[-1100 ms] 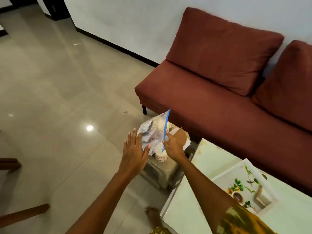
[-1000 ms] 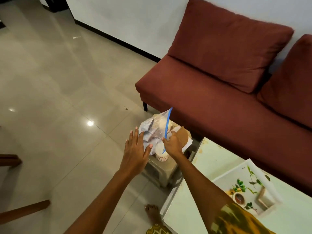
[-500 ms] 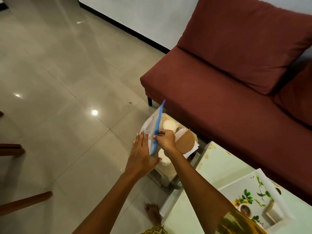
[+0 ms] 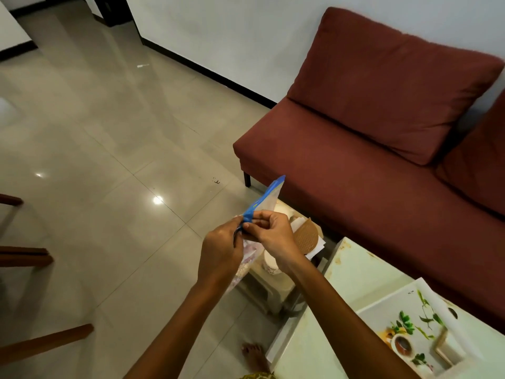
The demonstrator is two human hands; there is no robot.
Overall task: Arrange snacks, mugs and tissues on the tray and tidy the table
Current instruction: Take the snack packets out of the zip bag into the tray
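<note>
Left grip [image 4: 221,253], right grip [image 4: 273,233], both pinching zip bag [image 4: 270,199] seal, bag between them

A maroon sofa [image 4: 355,187] stands against the white wall [image 4: 232,28] on glossy tiles [image 4: 95,119].

A home living room; red sofa [image 4: 382,149], tiled floor [image 4: 109,132].

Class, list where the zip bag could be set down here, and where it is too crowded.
Free: the table top between its stool-side edge and the tray; the sofa seat. Crowded: the stool beside the table, holding a woven mat, papers and a cup.
</note>
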